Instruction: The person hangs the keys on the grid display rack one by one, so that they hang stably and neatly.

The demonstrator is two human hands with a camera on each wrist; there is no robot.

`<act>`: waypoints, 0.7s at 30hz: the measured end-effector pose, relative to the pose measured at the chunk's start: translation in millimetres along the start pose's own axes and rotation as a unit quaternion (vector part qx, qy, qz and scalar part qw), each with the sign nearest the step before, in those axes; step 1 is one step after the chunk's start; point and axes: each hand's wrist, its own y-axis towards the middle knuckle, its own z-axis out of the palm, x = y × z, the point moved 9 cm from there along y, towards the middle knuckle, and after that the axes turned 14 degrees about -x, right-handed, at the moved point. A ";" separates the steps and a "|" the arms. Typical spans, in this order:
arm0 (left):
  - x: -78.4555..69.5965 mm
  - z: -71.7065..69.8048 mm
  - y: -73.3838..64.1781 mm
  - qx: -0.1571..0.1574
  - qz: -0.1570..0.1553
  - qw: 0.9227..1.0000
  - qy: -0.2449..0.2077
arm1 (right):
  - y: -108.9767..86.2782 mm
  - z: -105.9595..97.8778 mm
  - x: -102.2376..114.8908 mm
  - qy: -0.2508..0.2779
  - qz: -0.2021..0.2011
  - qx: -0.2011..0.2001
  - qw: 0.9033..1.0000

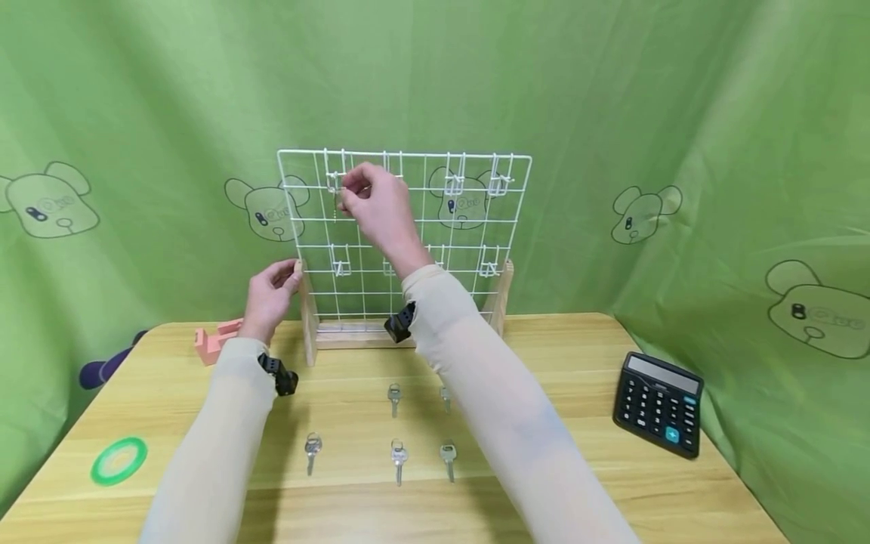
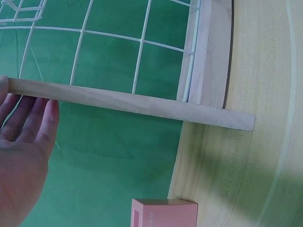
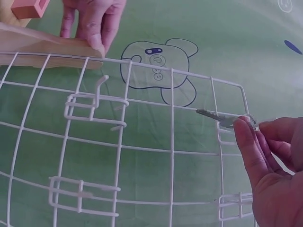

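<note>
My left hand (image 1: 268,297) grips the top of the left wooden upright (image 2: 132,103) of a white wire grid rack (image 1: 472,221), thumb on one side and fingers on the other. In front of the rack's upper left, my right hand (image 1: 381,208) pinches a key (image 3: 222,119) near its ring. The key's blade points away from the fingers in the right wrist view. Close beside it is the upper-left white hook (image 1: 333,181); whether the ring touches this hook I cannot tell. More hooks (image 1: 489,268) are fixed across the grid, some hidden behind my right arm.
Several keys (image 1: 399,459) lie spread on the wooden table (image 1: 544,499) before the rack. A black calculator (image 1: 658,404) lies at the right and a green tape roll (image 1: 102,472) at the left. A pink holder (image 1: 207,347) stands behind my left forearm, near a purple object (image 1: 91,375).
</note>
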 end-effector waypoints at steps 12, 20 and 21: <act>-1.7 -1.2 -2.1 -0.005 0.008 1.000 0.009 | -30.0 -10.1 -25.7 -0.053 -0.038 0.019 0.998; -2.6 -2.6 -2.3 -0.008 0.007 1.000 0.005 | -56.0 -16.5 -44.9 -0.079 -0.027 0.062 0.995; -2.4 -2.4 -2.4 -0.008 0.005 1.000 0.005 | -59.1 -17.9 -47.7 -0.082 -0.026 0.065 0.994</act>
